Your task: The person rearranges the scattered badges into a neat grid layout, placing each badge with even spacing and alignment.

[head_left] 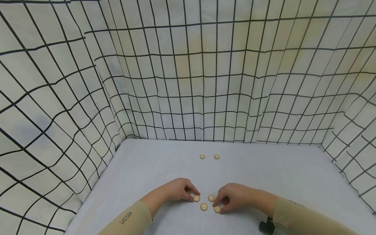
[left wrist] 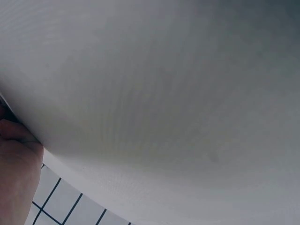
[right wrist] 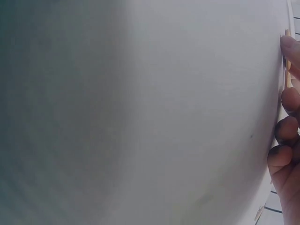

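Observation:
My left hand [head_left: 180,190] pinches a round cream button [head_left: 196,198] between thumb and index finger, low on the white tabletop. Only part of that hand shows at the edge of the left wrist view. Thumb and index finger of my right hand [head_left: 233,196] grip a second button [head_left: 217,209], seen edge-on in the right wrist view. Between the hands lie two more buttons, one [head_left: 211,197] close to the right fingertips and another [head_left: 204,206] nearer me. Their faces have small holes in the middle.
Farther back, two like buttons, one on the left [head_left: 202,156] and one on the right [head_left: 216,156], lie side by side on the white table [head_left: 158,160]. White cloth walls with black grid lines [head_left: 188,81] enclose the back and sides. A black object [head_left: 266,226] sits under the right forearm.

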The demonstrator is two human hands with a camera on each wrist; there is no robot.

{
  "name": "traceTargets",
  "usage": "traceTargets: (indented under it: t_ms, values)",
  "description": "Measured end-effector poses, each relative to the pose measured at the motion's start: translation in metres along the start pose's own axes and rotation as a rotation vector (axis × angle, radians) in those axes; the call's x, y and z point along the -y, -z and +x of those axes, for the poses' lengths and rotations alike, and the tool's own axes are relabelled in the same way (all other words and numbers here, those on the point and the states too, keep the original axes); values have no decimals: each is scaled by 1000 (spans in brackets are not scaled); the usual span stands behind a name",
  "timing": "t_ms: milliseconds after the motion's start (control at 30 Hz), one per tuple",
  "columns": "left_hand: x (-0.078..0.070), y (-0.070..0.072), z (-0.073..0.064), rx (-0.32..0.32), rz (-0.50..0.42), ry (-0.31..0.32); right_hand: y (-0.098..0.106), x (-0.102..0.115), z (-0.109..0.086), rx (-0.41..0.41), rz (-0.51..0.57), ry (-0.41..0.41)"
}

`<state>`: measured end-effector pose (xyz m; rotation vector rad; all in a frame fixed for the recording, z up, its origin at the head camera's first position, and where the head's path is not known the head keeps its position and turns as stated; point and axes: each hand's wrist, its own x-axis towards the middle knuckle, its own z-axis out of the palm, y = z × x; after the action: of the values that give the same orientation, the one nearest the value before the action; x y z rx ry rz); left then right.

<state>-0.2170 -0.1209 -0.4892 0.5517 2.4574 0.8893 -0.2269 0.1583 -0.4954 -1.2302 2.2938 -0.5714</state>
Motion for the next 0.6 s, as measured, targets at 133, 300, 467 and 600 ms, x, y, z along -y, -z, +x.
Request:
traceTargets:
  t_ms: [133, 300, 467, 600]
  values:
    - [0, 0, 0, 1, 1, -4, 1, 0, -2, -4, 3, 11]
    - [-1, 1, 0, 6, 11, 1, 3, 1, -3, -14, 22, 1]
    - [-1, 1, 0, 8, 10, 5, 6, 0, -4, -35, 35, -12]
    - [-1, 1, 0, 12, 2, 2, 9, -2, -6, -52, 45, -11]
